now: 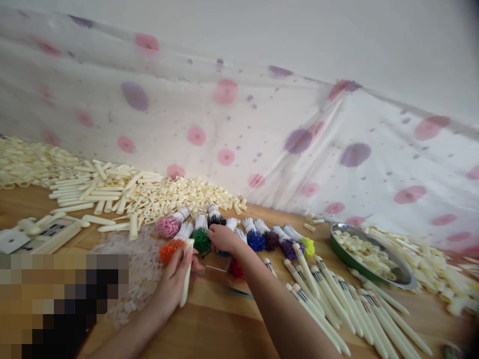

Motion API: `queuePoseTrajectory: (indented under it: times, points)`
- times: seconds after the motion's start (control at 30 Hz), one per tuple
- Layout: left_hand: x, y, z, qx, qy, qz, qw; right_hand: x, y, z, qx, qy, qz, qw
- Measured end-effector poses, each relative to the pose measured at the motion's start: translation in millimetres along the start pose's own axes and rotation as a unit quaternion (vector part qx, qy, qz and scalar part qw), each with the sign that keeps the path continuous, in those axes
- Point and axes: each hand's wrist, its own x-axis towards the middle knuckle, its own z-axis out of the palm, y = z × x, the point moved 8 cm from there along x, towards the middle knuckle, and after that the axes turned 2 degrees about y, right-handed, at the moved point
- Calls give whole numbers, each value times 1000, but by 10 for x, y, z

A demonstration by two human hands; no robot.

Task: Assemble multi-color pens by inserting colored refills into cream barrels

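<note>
My left hand (175, 275) is closed around a cream pen barrel (186, 271), held upright over the wooden table (209, 324). My right hand (222, 237) reaches forward with fingers curled onto a row of coloured refill bundles: pink (170, 224), orange (172, 247), green (201, 237), black (215, 216), blue (254, 236) and purple (286, 243). What its fingers pinch is hidden. A red bundle (235, 268) lies under my right wrist.
Finished cream pens (337, 299) lie in a row at the right. A metal bowl (406, 279) of small cream parts sits beyond them. Heaps of cream barrels and caps (123, 192) cover the back left. A spotted cloth (262, 134) hangs behind.
</note>
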Motion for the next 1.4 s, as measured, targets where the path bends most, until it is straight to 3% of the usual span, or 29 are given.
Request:
queuePoseTrajectory:
  times: [0.17, 0.4, 0.57, 0.8, 0.93, 1.03, 1.17, 1.3, 1.4]
  points:
    - [147, -69, 180, -37, 6, -8, 999, -238, -29, 42, 81, 11, 19, 996]
    - [50, 20, 42, -23, 6, -4, 1000, -979, -118, -66, 158, 105, -44, 981]
    - [-87, 151, 25, -1, -16, 27, 1000, -1279, -121, -52, 242, 142, -79, 957]
    - [-68, 273, -58, 35, 0, 42, 999, -1124, 140, -32, 294, 146, 32, 944]
    - [13, 192, -32, 41, 6, 36, 998, -968, 103, -132, 281, 142, 36, 948]
    - [32, 161, -65, 49, 20, 37, 998, -977, -70, -156, 260, 139, -1, 955]
    - [13, 208, -184, 70, 36, 40, 996, -1058, -339, 30, 133, 97, -66, 984]
    - [0, 154, -245, 83, 36, 28, 995, -1020, -313, 301, 22, 27, -18, 999]
    - [-1, 33, -206, 83, 21, 15, 996, -886, -233, 252, 15, 37, 29, 999]
